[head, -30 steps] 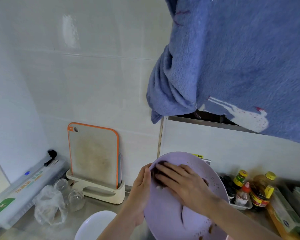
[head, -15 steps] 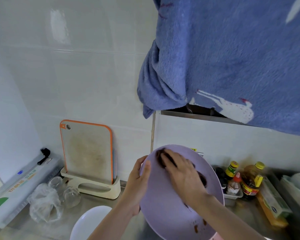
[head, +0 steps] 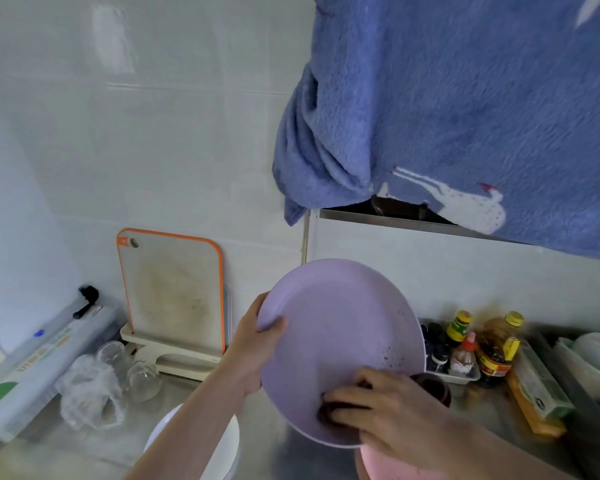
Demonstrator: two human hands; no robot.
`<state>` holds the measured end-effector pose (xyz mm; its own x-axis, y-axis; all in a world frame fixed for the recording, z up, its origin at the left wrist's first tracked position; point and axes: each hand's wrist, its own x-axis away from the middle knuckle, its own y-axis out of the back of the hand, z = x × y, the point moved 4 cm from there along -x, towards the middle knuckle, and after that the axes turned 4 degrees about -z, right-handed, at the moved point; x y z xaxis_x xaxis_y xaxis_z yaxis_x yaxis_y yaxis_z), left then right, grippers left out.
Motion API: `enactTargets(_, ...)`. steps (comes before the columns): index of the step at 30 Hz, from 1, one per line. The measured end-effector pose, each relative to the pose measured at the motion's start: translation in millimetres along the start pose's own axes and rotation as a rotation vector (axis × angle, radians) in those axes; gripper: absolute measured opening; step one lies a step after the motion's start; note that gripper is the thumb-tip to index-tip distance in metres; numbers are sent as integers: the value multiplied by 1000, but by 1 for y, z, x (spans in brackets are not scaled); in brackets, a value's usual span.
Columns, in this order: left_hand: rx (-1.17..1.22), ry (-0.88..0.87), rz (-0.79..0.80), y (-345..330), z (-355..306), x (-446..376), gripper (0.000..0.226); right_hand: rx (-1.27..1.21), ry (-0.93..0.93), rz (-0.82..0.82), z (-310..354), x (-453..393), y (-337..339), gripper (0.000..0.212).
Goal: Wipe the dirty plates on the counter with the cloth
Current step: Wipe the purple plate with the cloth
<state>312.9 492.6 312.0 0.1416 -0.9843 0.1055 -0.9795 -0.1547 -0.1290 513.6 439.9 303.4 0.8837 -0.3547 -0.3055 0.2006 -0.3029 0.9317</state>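
Note:
A lilac plate [head: 333,334] is tilted up above the counter, its face toward me. My left hand [head: 257,344] grips its left rim, thumb on the face. My right hand [head: 381,410] presses a dark brown cloth [head: 329,412] against the plate's lower edge. Small brown specks remain near the plate's right rim. A white plate [head: 222,455] lies on the counter below my left forearm. A pink plate [head: 392,467] shows under my right wrist, mostly hidden.
A big blue towel [head: 465,109] hangs overhead at the right. An orange-edged cutting board [head: 172,289] stands in a rack against the wall. Glasses and a plastic bag [head: 90,393] sit at the left. Sauce bottles [head: 492,348] and a box stand at the right.
My right hand with the cloth has slid from the plate's upper part down to its lower edge. The dark smears on the face are gone. My left thumb now hooks over the rim.

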Motion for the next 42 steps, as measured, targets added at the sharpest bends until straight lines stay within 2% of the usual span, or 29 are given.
enactTargets(3, 20, -42, -30, -5, 0, -1, 28, 41, -194, -171, -5, -7, 19, 26)
enactTargets(5, 54, -55, -48, -13, 3, -3, 29, 22, -257, -245, 11, -29, 21, 28)
enactTargets(7, 88, -41, -53, -20, 5, -4, 30, 18, -303, -252, 27, -45, 15, 34)
enactTargets(9, 84, -29, -60, -18, 3, -8, 29, 14, -316, -174, 32, -41, 8, 43)
enactTargets(12, 63, 30, -58, -9, 5, -12, 27, 100, -259, -53, 21, -13, 6, 47)
enactTargets(16, 70, 84, 21, -10, 8, -7, 27, 166, -94, 59, 2, 10, 13, 40)
enactTargets(21, -18, 39, 57, -8, -4, -3, 28, 238, -32, 25, -44, 21, 32, 32)
enactTargets(27, -105, -13, 43, -23, -7, 2, 32, 429, -312, -277, -97, 3, 47, 32)
enactTargets(31, -102, -32, 7, -22, -7, 6, 35, 534, -462, -242, -93, 7, 31, 40)
enactTargets(35, -74, -74, -145, -9, -3, 7, 43, 426, -711, -200, -55, 30, -5, 47)
enactTargets(38, -78, -87, -204, -4, 2, 7, 42, 186, -818, -192, -14, 33, -31, 43)
enactTargets(40, -93, -87, -220, -1, 2, 6, 42, 1, -789, -222, 10, 26, -38, 37)
enactTargets(42, -99, -83, -226, 3, 2, 4, 42, -110, -677, -234, 26, 15, -32, 29)
